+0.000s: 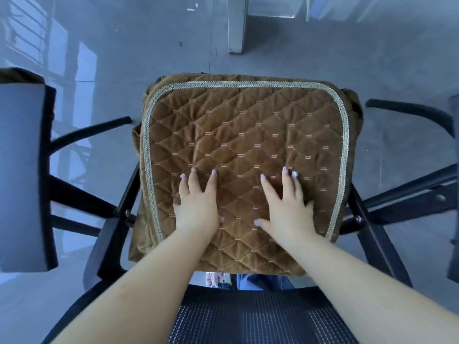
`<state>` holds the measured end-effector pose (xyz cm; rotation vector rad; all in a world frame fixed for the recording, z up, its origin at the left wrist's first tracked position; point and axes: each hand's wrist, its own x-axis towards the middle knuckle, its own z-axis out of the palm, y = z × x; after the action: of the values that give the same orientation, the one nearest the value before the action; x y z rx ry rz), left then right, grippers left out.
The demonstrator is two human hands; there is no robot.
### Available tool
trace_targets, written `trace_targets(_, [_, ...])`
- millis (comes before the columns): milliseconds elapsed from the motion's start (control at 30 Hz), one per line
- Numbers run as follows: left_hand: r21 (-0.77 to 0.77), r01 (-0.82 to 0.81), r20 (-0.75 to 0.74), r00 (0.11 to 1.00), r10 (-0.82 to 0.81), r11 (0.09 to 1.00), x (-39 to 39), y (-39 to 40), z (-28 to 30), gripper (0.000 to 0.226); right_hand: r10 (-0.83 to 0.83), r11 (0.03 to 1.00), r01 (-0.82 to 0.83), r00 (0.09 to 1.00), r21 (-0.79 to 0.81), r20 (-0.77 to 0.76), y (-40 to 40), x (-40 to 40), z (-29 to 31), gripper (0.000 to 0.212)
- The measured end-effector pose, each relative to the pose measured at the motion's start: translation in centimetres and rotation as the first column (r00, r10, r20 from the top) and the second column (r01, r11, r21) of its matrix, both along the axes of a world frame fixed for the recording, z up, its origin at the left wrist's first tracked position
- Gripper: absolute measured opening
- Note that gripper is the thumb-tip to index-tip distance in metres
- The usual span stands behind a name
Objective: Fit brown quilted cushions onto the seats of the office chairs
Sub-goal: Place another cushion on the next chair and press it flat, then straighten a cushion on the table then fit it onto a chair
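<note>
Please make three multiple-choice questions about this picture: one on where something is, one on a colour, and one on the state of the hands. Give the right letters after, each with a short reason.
1. Where is the cushion?
A. on the floor
B. on the chair seat
C. hanging over an armrest

2. What colour is the braided trim around the top of the cushion?
A. pale beige
B. red
C. black

3. How are the two hands?
A. clenched into fists
B. lifted in the air
C. open and flat on the cushion

Answers:
1 B: the cushion covers the seat between the two armrests, with the mesh backrest nearest the camera.
2 A: the trim is a light beige line against the brown fabric.
3 C: the left hand and the right hand lie with spread fingers on the quilted surface.
</note>
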<state>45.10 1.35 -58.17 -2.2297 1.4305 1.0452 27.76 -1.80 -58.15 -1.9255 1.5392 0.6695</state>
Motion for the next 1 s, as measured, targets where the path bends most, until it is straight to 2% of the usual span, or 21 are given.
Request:
trace_targets(100, [0.007, 0.043, 0.024, 0.999, -0.043, 0.999, -0.3, 1.4, -0.7, 0.103, 0.033, 0.999, -0.033, 0.999, 0.007, -0.037, 2.6, 0.0, -0.8, 0.1])
trace_targets(300, [-0.027, 0.063, 0.043, 0.997, -0.062, 0.998, -0.5, 1.4, -3.1, 0.103, 0.044, 0.998, -0.047, 0.996, -0.029, -0.079, 2.6, 0.5, -3.7, 0.102])
trace_targets(467, [0.016, 0.116, 0.054, 0.992, -0.117, 0.993, 0.0, 1.3, -1.5, 0.103, 0.044, 0.999, -0.043, 0.996, 0.015, -0.077, 2.3, 0.4, -2.0, 0.102])
trace_targets(533, [0.015, 0.129, 0.057, 0.99, -0.13, 0.991, 0.5, 0.9, 0.0, 0.093, 0.016, 0.998, -0.013, 0.999, 0.066, -0.049, 1.2, 0.4, -0.7, 0.092])
trace_targets(633, [-0.072, 0.172, 0.027, 0.985, -0.17, 0.983, 1.4, 0.7, 3.9, 0.057, -0.09, 0.984, 0.074, 0.992, 0.165, 0.091, -0.6, -0.6, 3.4, 0.068])
trace_targets(733, [-0.123, 0.158, -0.057, 0.985, -0.166, 0.98, 1.3, 1.8, 8.9, 0.049, -0.15, 0.968, 0.109, 0.973, 0.226, 0.173, -0.6, -1.8, 9.3, 0.06])
trace_targets(867, [-0.209, 0.061, -0.151, 0.984, -0.093, 0.976, -0.1, 3.1, 15.2, 0.047, -0.176, 0.981, 0.149, 0.954, 0.124, 0.243, 0.4, -3.3, 17.3, 0.054])
trace_targets(1000, [-0.33, 0.122, -0.153, 0.972, -0.18, 0.936, -2.8, 2.2, 23.2, 0.045, -0.2, 0.976, 0.217, 0.925, -0.014, 0.324, 1.0, -5.4, 25.9, 0.049])
